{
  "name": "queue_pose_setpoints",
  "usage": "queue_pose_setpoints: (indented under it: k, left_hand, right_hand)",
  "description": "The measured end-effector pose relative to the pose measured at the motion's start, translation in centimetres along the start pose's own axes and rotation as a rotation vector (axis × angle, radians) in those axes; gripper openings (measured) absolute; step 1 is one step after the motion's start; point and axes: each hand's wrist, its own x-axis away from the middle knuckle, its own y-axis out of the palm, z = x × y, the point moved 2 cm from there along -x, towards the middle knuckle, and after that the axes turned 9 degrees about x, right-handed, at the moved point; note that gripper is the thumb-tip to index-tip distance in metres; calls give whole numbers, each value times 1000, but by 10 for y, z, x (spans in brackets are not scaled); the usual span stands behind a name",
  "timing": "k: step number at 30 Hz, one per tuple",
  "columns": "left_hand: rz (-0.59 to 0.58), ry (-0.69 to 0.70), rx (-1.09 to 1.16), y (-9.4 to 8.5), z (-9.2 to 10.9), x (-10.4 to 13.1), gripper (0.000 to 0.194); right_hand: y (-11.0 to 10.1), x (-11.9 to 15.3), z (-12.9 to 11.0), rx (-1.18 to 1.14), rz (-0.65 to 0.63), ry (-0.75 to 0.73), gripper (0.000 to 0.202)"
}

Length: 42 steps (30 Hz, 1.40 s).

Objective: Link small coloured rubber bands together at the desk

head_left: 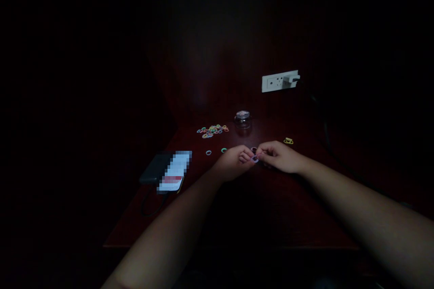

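My left hand (233, 161) and my right hand (278, 156) meet over a dark red table (237, 216), fingertips pinched together on a small pale purple elastic ring (254, 158). A pile of several coloured elastic rings (213, 130) lies behind my left hand. Two loose rings, one pale blue (208, 152) and one green (224, 150), lie just left of that hand. A yellow ring cluster (288, 141) sits behind my right hand. A small clear jar (242, 119) stands at the back of the table.
A dark power bank (154, 169) with a cable and a blurred white card (176, 171) lie at the table's left edge. On the wall behind sits a white socket (276, 82) with a plug and a dark cable. The room is very dim.
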Motion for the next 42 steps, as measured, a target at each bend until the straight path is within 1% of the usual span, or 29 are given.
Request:
queue_pose_setpoints:
  k: [4, 10, 12, 16, 20, 25, 28, 34, 39, 42]
  left_hand:
    - [28, 24, -14, -2, 2, 0, 20]
    - [42, 64, -61, -3, 4, 0, 20]
    - [32, 73, -53, -3, 4, 1, 20]
    - [-23, 92, 2, -4, 3, 0, 23]
    - [-51, 126, 29, -4, 4, 0, 25]
    - [-8, 101, -24, -5, 9, 1, 22]
    - [24, 110, -29, -5, 7, 0, 22]
    - [34, 107, -33, -6, -3, -2, 22]
    - [29, 63, 9, -5, -2, -2, 20]
    - [30, 59, 20, -6, -1, -1, 20]
  right_hand:
    - [1, 0, 2, -59, -30, 14, 20]
    - [2, -1, 0, -78, -41, 40, 21]
    - [2, -1, 0, -103, -46, 52, 22]
    - [3, -2, 3, -172, -60, 74, 26]
    - [3, -2, 0, -203, -77, 86, 31]
    - [2, -1, -5, -252, -81, 94, 36]
    - [3, -2, -5, -280, -78, 99, 37]
    - [3, -1, -4, -303, -88, 101, 36]
    - [4, 0, -8, -306, -128, 88, 34]
    - [4, 0, -7, -302, -121, 85, 31]
